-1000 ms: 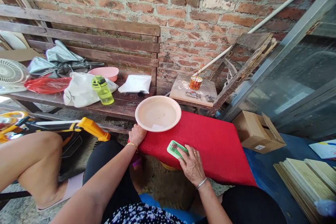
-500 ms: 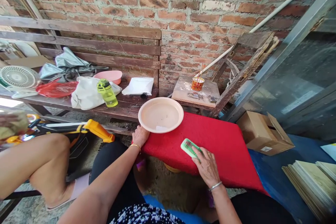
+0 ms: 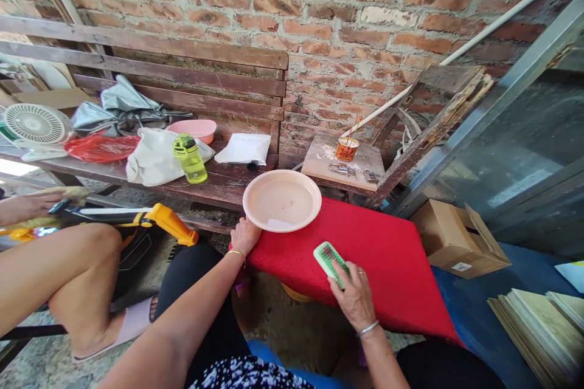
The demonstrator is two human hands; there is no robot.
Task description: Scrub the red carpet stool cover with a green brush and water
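Note:
A red cloth lies stretched over a long, low surface in front of me. My left hand grips its left end, right beside the rim of a pale, shallow basin. The basin stands on the cloth's far left corner with a small white patch inside it. A green scrubbing brush is in my right hand, close to the cloth's near edge. The fingers press over the brush's top and cover part of it; whether its bristles touch the cloth is hidden.
Behind stands a wooden bench with a green bottle, white bag, pink bowl and fan. A small stand holds a red cup and padlocks. A cardboard box sits right. Another person's leg is at left.
My right hand and the brush have shifted slightly, with the fingers further onto the brush. The view has turned a little. At left, the other person's hand has moved.

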